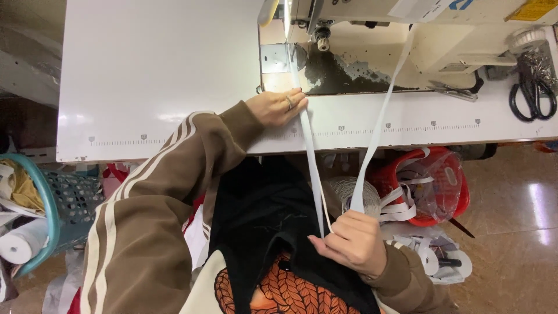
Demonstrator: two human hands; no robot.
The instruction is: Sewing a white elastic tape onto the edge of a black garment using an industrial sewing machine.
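Observation:
A long white elastic band (311, 154) runs from under the sewing machine's presser foot (289, 43) down over the table edge to my lap. My left hand (278, 107) lies on the white sewing table (157, 75), fingers pressing the band flat near the machine bed. My right hand (354, 241) sits low over my lap and pinches the band. A second stretch of the band (381, 116) rises from that hand up to the machine head. Brown sleeves with white stripes cover both arms.
The cream sewing machine (430, 29) stands at the table's back right, with black scissors (532, 96) beside it. Below the table sit a red basket (450, 186) with white strips and plastic, and a teal basket (49, 203) with cloth at left. Brown tiled floor lies right.

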